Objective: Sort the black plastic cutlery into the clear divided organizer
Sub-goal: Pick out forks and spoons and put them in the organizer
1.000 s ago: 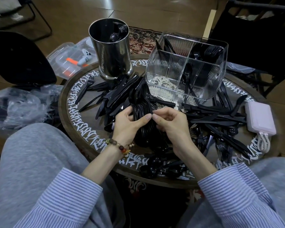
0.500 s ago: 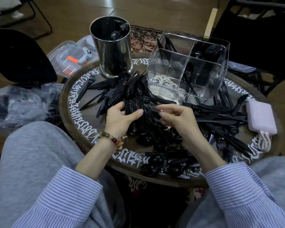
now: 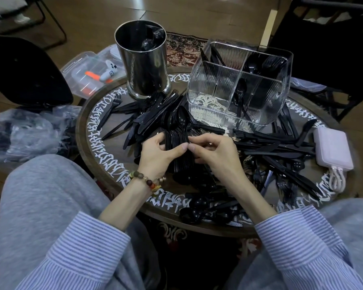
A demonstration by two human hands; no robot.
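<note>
together, left hand [image 3: 155,151] and right hand [image 3: 216,152] – fingers gripping spoon stack [image 3: 177,139] beside organizer [image 3: 239,88]

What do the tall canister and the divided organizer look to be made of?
Canister: apparently polished metal, its wall giving mirror-like reflections. Organizer: seemingly clear ribbed plastic or acrylic; the table's pattern shows through its walls.
</note>
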